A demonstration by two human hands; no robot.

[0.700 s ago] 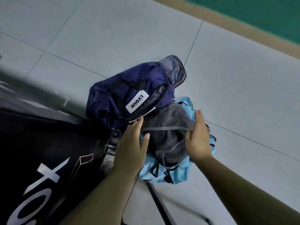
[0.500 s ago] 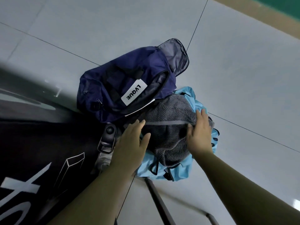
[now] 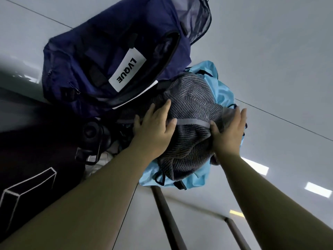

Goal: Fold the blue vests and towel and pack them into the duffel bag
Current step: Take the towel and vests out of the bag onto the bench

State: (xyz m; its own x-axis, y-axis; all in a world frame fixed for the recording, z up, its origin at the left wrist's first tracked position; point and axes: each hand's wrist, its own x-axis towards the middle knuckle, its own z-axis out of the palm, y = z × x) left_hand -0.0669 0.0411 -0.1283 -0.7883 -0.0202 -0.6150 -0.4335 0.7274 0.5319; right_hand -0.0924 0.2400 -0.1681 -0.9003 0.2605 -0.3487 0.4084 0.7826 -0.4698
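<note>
The pale grey tiled floor [image 3: 270,51] fills most of the view, crossed by thin dark joint lines. On it lies the navy duffel bag [image 3: 100,56], the landmark here, with its mesh-lined flap [image 3: 196,17] thrown open at the far end and a white label [image 3: 127,69] reading LVQUE on its side. Left of and nearer than the duffel bag, a black cloth with white printed lines [image 3: 27,177] covers the lower left corner. Just beside the duffel bag's open mouth, on its near right side, sits a bundle: light blue vests [image 3: 223,91] with dark trim underneath, and a grey striped towel [image 3: 192,112] piled on top of them, touching the bag's edge. The hands bracket this bundle. The left hand [image 3: 153,127] lies on the towel's side nearest the duffel bag, fingers straight and thumb spread onto the grey band. The right hand [image 3: 228,130] presses flat against the towel's far side from the bag, fingers extended, thumb on the fabric. Neither hand curls round the cloth. Between the black cloth and the left hand, close under the duffel bag, sits a black buckle and clip [image 3: 91,134].
</note>
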